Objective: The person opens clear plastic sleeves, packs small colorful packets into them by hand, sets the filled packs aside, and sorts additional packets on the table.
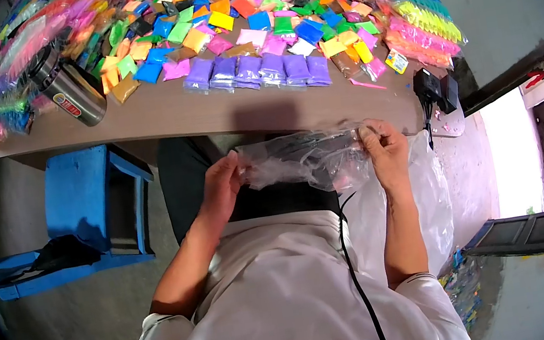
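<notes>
A clear plastic bag is stretched sideways over my lap, just in front of the table edge. At its left end, my left hand pinches the film between thumb and fingers. My right hand grips the opposite end, thumb on top. The bag looks thin and crumpled, and I see no packet inside it. Beyond my hands, a row of purple packets lies side by side along the front of the table.
Many small coloured packets cover the brown table. A steel flask lies at the left, and black adapters sit at the right corner. A blue chair stands left; a large translucent bag hangs at my right.
</notes>
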A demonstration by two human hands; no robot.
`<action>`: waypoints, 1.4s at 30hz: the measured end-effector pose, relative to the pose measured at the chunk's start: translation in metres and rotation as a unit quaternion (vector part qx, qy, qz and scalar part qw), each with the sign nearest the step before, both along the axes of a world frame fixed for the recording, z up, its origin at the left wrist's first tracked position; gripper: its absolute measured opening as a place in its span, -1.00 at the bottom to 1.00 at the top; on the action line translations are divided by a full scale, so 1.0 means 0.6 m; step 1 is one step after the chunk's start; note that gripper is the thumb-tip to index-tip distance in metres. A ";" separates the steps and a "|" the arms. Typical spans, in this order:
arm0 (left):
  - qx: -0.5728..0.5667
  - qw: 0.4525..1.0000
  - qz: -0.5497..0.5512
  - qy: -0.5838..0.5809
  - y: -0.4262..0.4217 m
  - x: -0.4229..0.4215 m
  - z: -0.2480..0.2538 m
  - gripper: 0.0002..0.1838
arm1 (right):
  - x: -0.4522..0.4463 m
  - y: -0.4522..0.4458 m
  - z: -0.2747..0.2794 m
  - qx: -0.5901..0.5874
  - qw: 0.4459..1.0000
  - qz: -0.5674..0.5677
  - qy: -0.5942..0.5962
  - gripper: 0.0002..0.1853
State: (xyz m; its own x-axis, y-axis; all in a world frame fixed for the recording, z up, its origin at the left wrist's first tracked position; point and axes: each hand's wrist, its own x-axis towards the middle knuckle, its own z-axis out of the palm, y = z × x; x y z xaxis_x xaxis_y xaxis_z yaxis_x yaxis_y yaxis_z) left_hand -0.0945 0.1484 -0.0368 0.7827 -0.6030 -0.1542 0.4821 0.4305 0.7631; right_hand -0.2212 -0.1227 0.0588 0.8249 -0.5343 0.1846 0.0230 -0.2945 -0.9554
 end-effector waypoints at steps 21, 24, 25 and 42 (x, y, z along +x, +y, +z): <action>0.028 0.991 -0.011 -0.127 0.008 0.035 0.065 -0.46 | -0.022 -0.043 -0.004 0.245 0.969 0.030 0.023 -0.77; 0.016 0.996 0.015 -0.088 -0.004 0.027 0.063 -0.48 | -0.008 -0.013 0.000 0.260 0.964 0.006 0.050 -0.65; 0.016 0.996 0.013 -0.089 -0.004 0.026 0.063 -0.48 | -0.005 -0.004 -0.001 0.205 0.976 0.006 0.073 -0.60; 0.068 0.995 -0.010 -0.069 0.023 0.028 0.051 -0.48 | -0.034 -0.066 -0.010 0.088 0.983 0.141 0.077 -0.49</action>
State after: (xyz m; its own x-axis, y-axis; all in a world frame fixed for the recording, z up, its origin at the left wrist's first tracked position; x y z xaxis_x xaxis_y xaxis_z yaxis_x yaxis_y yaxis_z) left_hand -0.0779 0.1621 -0.0063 0.7901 -0.5998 -0.1263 0.3753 0.3105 0.8733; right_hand -0.2416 -0.1622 0.0527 0.9555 -0.2936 -0.0283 -0.0682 -0.1266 -0.9896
